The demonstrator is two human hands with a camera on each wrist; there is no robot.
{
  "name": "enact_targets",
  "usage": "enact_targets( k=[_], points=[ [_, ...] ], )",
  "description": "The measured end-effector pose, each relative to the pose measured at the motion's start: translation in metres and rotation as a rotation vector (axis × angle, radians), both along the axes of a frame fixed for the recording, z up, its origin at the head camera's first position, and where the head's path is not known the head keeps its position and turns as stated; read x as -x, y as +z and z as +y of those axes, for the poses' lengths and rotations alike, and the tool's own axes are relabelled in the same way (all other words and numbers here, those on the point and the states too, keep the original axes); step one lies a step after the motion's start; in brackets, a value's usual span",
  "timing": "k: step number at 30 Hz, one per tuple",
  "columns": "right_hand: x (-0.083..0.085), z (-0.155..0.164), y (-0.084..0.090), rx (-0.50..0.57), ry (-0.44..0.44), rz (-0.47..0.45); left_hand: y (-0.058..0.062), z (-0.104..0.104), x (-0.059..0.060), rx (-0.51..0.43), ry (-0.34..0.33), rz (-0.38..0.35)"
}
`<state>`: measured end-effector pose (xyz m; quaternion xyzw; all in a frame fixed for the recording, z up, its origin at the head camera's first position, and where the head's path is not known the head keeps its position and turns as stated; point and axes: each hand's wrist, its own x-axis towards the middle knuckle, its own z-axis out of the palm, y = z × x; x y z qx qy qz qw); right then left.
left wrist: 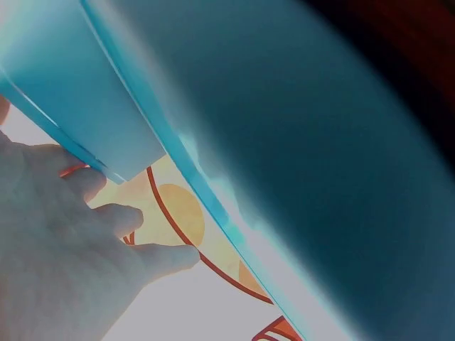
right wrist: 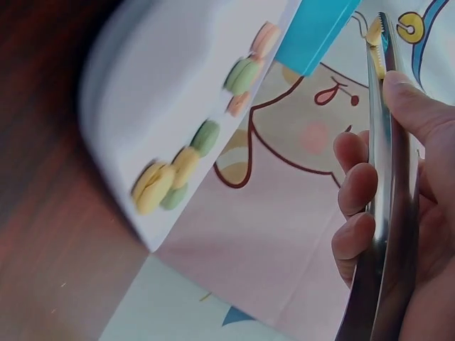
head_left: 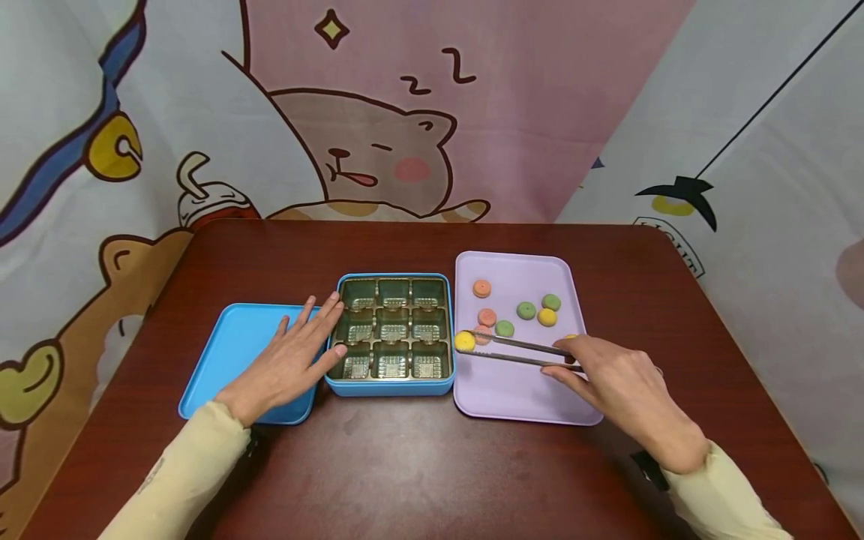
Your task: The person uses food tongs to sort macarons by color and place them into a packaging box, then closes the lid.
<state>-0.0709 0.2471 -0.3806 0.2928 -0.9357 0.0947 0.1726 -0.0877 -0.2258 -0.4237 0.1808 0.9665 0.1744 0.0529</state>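
Cartoon curtains all around, sleepy pink bear with little Zs front and centre, and a dark reddish-brown wooden table [head_left: 418, 465] pushed up against them. Person in pale yellow sleeves is sat at it.

Middle of the table is a blue tin [head_left: 390, 387] with a gold plastic insert split into a three-by-three grid of little wells, none of them with anything in them that I can see. Its blue lid [head_left: 226, 352] lies flat just to the left, touching the tin. On the other side, right up against the tin, is a lilac tray [head_left: 520, 394] with small round macaron-looking sweets scattered over its far half: a couple of orange ones, three green, a yellow.

Left hand [head_left: 290, 360] is lying flat with fingers spread, palm on the lid, fingertips reaching over onto the left edge of the tin. Not gripping anything, just resting there.

Right hand [head_left: 617, 386] hovers over the near right part of the tray, thumb and fingers curled round a pair of metal tongs [head_left: 520, 351]. The tongs point left across the tray, and their tips are pinching a yellow macaron [head_left: 464, 341] right at the tray's left edge, just beside the tin. From the wrist view you can see the yellow bit clamped between the toothed tips [right wrist: 375, 35].
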Motion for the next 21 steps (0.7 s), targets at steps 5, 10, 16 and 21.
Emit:
enact_targets(
  k=[5, 10, 16, 21],
  points=[
    [0.003, -0.011, 0.003, 0.008, 0.045, -0.012, 0.001, -0.002, 0.002, -0.008, -0.012, 0.008],
    [0.006, -0.021, 0.003, 0.005, 0.093, 0.008, 0.001, -0.005, 0.003, -0.022, -0.005, 0.015],
    [0.011, -0.036, 0.004, 0.010, 0.155, 0.057, -0.001, -0.007, 0.004, -0.028, 0.006, 0.023],
    [0.015, -0.048, 0.003, 0.011, 0.179, 0.066, -0.002, -0.007, 0.004, -0.025, 0.000, 0.026]
  ],
)
